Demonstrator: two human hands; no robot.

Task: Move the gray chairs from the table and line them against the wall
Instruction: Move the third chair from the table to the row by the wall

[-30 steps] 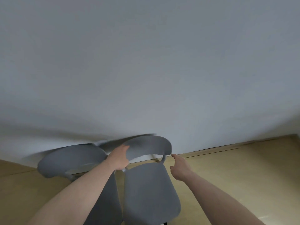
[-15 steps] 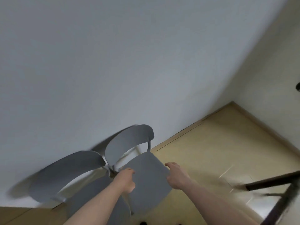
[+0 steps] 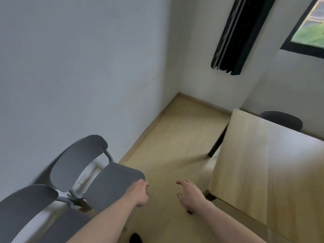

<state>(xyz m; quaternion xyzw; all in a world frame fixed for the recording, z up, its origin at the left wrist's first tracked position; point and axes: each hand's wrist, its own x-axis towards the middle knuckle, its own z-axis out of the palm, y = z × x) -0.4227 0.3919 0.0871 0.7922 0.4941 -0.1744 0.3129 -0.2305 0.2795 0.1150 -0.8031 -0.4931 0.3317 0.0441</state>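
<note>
1. Left hand point(image 3: 139, 193) rests at the front corner of the nearer gray chair's seat point(image 3: 112, 185); a second ago it was up on the backrest. Fingers curl over the seat edge, but the view does not show whether they truly grip it.
2. Right hand point(image 3: 190, 194) hangs free over the floor point(image 3: 171, 142), fingers loosely spread, holding nothing. Half a second ago it was at the seat's edge; now it is well clear.
3. That chair stands with its backrest point(image 3: 78, 160) to the wall point(image 3: 78, 67), just beside a second gray chair point(image 3: 26, 206) at lower left, also against the wall.
4. The view has swung right: the tabletop point(image 3: 266, 172) now shows, with a dark chair back point(image 3: 282, 120) behind its far edge.
5. Reading: two chairs look placed and the person is letting go. The chair at the tabletop is likely next, if it counts as one of the gray ones; its colour is hard to judge here.
</note>
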